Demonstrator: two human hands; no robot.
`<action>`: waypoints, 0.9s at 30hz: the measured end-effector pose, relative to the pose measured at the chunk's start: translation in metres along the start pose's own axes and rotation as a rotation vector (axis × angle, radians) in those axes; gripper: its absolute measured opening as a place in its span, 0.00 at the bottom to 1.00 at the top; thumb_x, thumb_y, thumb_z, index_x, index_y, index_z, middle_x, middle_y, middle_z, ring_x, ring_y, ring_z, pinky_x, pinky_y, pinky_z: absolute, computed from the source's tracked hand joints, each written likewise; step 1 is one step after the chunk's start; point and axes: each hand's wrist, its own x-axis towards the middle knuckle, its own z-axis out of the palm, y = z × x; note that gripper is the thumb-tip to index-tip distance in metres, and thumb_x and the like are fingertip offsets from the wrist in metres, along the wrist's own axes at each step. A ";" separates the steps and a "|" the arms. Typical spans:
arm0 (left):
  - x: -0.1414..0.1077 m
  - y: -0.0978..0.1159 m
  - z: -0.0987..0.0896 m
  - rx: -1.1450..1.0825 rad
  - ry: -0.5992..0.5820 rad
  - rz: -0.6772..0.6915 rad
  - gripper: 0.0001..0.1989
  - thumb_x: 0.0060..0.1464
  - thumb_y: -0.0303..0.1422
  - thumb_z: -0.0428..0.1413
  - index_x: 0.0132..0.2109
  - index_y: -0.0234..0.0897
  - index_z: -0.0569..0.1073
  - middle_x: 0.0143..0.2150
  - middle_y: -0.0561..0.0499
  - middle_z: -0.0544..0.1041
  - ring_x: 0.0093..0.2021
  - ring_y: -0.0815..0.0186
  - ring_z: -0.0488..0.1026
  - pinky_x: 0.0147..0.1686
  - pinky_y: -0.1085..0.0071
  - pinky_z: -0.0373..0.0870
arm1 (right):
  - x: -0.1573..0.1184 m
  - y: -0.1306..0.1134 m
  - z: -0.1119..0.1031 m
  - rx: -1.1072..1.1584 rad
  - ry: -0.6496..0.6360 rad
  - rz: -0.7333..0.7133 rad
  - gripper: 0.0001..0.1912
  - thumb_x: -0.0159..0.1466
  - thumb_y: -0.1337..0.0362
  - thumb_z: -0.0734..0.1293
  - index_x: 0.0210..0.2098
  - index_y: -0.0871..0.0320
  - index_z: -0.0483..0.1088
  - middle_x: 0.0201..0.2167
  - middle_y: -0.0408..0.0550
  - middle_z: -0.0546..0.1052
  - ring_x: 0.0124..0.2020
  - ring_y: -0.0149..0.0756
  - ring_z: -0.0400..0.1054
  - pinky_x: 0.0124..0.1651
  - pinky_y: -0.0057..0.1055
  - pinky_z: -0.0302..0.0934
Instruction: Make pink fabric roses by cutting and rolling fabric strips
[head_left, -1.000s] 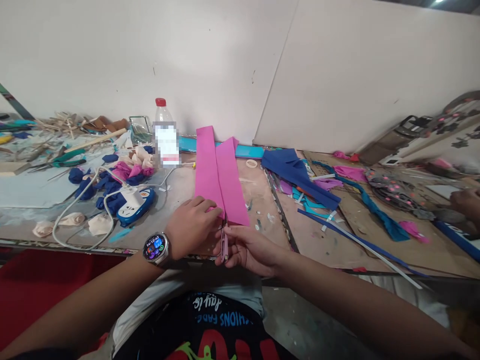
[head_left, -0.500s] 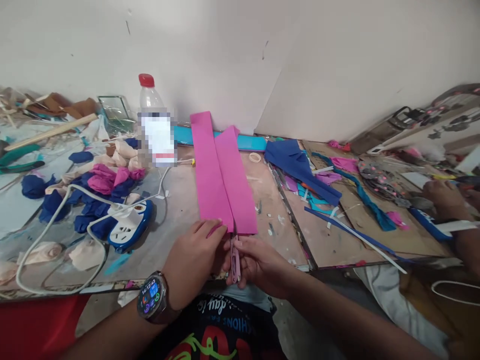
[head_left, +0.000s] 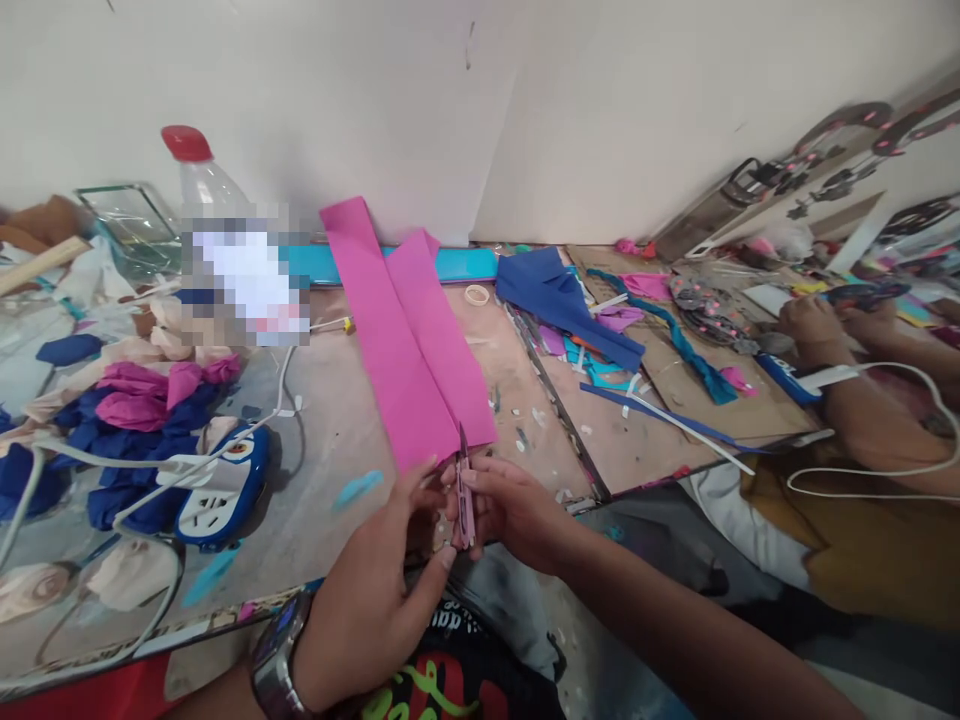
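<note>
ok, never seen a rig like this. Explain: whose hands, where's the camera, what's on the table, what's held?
No machine here: just a person's bare left hand and right hand, seen by a camera worn on that person's head, looking forward and down. In the right hand's grip is a pink-handled tool, its blade at the near edge of some pink material. The left hand is close beside it; exactly what it touches is unclear. On the table lie folded blue material, a blue-and-white socket block and bunched blue, pink and cream pieces. A hand at far right belongs to another person.
</note>
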 end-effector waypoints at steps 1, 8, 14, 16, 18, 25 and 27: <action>0.001 0.001 0.000 -0.077 -0.030 -0.045 0.34 0.67 0.37 0.52 0.73 0.47 0.46 0.67 0.38 0.69 0.59 0.55 0.74 0.59 0.55 0.73 | -0.001 -0.002 -0.003 -0.005 -0.012 0.006 0.19 0.61 0.55 0.73 0.44 0.62 0.71 0.28 0.47 0.79 0.23 0.36 0.77 0.21 0.25 0.70; 0.015 0.012 0.014 -0.718 -0.109 -0.176 0.32 0.67 0.39 0.52 0.73 0.51 0.49 0.71 0.39 0.62 0.63 0.55 0.70 0.62 0.52 0.69 | 0.001 -0.012 -0.027 -0.031 -0.155 0.047 0.20 0.61 0.53 0.73 0.44 0.61 0.69 0.27 0.46 0.78 0.22 0.36 0.76 0.20 0.25 0.68; 0.036 0.029 0.044 -1.090 0.216 -0.267 0.35 0.65 0.36 0.55 0.73 0.56 0.49 0.61 0.43 0.68 0.44 0.64 0.74 0.42 0.62 0.78 | 0.003 -0.005 -0.030 -0.016 -0.180 0.071 0.23 0.60 0.49 0.74 0.43 0.60 0.69 0.26 0.44 0.77 0.21 0.34 0.74 0.18 0.24 0.65; 0.042 0.033 0.048 -1.173 0.263 -0.277 0.36 0.63 0.35 0.56 0.73 0.57 0.51 0.54 0.46 0.70 0.36 0.67 0.71 0.32 0.66 0.77 | 0.002 -0.005 -0.028 -0.016 -0.194 0.075 0.23 0.60 0.49 0.74 0.42 0.61 0.69 0.27 0.45 0.78 0.21 0.33 0.74 0.18 0.24 0.66; 0.047 0.036 0.050 -1.220 0.269 -0.287 0.36 0.63 0.35 0.57 0.73 0.57 0.52 0.48 0.49 0.70 0.31 0.69 0.69 0.26 0.69 0.75 | 0.002 -0.005 -0.026 -0.012 -0.206 0.093 0.22 0.60 0.50 0.74 0.41 0.61 0.69 0.26 0.45 0.78 0.20 0.33 0.74 0.18 0.24 0.67; 0.051 0.037 0.055 -1.206 0.261 -0.382 0.38 0.61 0.40 0.58 0.74 0.49 0.52 0.28 0.58 0.64 0.20 0.73 0.63 0.18 0.77 0.63 | -0.001 -0.003 -0.020 0.082 -0.208 0.097 0.18 0.60 0.54 0.74 0.39 0.61 0.69 0.26 0.46 0.78 0.21 0.35 0.75 0.15 0.23 0.65; 0.048 0.035 0.055 -1.168 0.238 -0.386 0.39 0.63 0.40 0.56 0.75 0.48 0.49 0.25 0.59 0.62 0.20 0.71 0.65 0.19 0.76 0.64 | -0.003 -0.003 -0.018 0.106 -0.207 0.100 0.16 0.61 0.55 0.73 0.38 0.61 0.69 0.25 0.46 0.78 0.20 0.34 0.74 0.14 0.22 0.64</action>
